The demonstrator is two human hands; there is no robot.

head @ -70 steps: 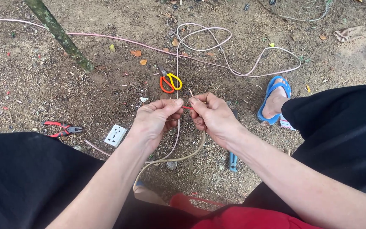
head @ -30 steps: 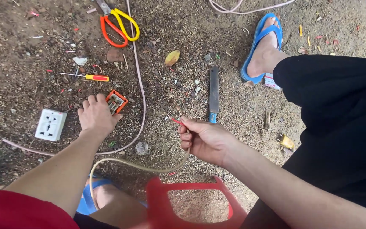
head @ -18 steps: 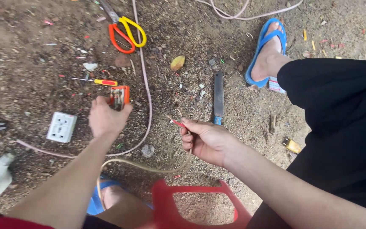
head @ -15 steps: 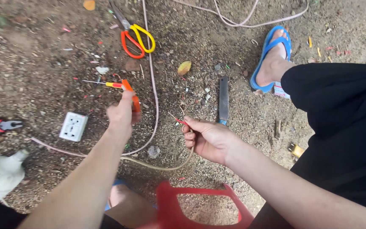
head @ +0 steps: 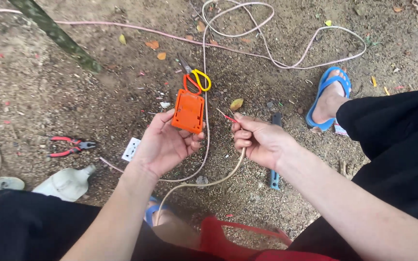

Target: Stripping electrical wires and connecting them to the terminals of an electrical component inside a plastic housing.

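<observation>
A: Left hand (head: 163,145) palm up, fingers (head: 189,137) curled loosely under 1 orange plastic block (head: 188,111): rectangular, ribbed face, rounded corners. Held above the dirt ground (head: 49,96), clear of it.

B: Right hand (head: 262,142) closed in a pinch on the beige cable (head: 204,182); smooth round sheath, looping down between the knees. 2 thin cores out of the fist, 1 of them a red core (head: 229,118).

A: Around the hands: scissors (head: 197,79) with 1 orange and 1 yellow loop, just beyond the block. White square socket plate (head: 131,149) flat beside the left wrist. Red-handled pliers (head: 68,146) well to the left. Dark flat file with blue handle (head: 274,164) partly hidden by the right hand. Pale pink cord (head: 286,60) in loose coils at the far side. Blue sandal (head: 330,96) on 1 foot.

B: Change against 0.5 s ago: block raised from near the ground to chest-side of the scissors, now flat in the palm. Right grip unchanged.
</observation>
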